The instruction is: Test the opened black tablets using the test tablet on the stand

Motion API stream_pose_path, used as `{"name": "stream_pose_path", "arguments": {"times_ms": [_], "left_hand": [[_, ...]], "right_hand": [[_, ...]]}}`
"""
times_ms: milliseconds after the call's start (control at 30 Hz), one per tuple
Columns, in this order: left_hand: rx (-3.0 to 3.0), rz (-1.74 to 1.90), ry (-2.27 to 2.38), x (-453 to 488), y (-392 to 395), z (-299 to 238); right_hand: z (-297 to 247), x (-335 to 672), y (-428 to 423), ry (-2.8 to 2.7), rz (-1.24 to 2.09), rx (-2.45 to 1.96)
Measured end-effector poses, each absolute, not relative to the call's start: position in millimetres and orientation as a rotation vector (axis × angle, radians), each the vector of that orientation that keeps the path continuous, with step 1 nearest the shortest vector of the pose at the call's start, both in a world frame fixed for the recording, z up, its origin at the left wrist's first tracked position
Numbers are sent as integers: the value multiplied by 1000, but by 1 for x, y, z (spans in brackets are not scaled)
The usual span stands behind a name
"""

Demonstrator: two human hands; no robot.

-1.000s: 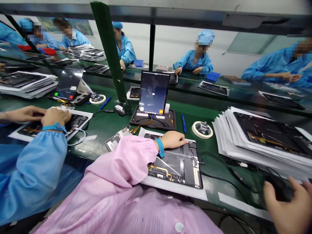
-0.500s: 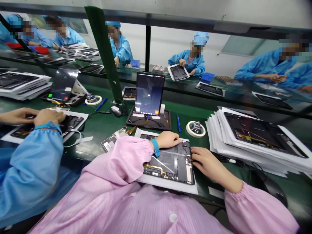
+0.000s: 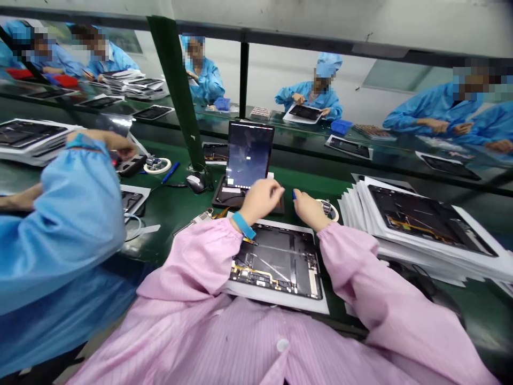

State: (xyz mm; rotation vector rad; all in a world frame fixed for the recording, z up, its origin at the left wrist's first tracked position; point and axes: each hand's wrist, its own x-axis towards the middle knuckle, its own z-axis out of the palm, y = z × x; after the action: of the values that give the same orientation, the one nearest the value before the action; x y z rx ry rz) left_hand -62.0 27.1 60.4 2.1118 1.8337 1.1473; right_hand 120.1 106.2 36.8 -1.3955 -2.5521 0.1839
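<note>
Blue pen (image 3: 294,195), likely light and stiff, best pinched mid-barrel, poking out just beyond the right-hand fingers (image 3: 300,201), grip on it hidden, with the left-hand fingers (image 3: 276,190) curled together just above a black tray (image 3: 226,199).

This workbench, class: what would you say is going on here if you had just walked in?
A person in a pink smock has both hands raised over the bench. The left hand is in front of an upright tablet in a black tray, and the right hand is at a blue pen. An open tablet back lies below them, beside a stack of similar units. A co-worker in a blue smock works to the left.
</note>
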Motion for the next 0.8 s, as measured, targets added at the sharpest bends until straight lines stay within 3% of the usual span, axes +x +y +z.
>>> {"name": "stream_pose_path", "arguments": {"times_ms": [100, 200, 333, 400, 567, 633, 800], "left_hand": [[1719, 1202, 2242, -124, 35, 61], [1474, 933, 2479, -176, 43, 44], [1524, 770, 2436, -207, 53, 22], [1576, 759, 2394, -211, 53, 17], [1634, 858, 2515, -186, 36, 29], [1756, 808, 2303, -163, 22, 41], [1905, 192, 1642, -105, -12, 56]], "right_hand": [[29, 105, 115, -2509, 244, -1351], [48, 119, 108, -2408, 393, -1267], [95, 155, 67, -1871, 1189, -946], [109, 173, 40, -1691, 1381, -852], [75, 199, -7, -1570, 1211, -1017], [47, 203, -13, -1638, 1181, -1118], [2, 211, -7, -1895, 904, -1210]]}}
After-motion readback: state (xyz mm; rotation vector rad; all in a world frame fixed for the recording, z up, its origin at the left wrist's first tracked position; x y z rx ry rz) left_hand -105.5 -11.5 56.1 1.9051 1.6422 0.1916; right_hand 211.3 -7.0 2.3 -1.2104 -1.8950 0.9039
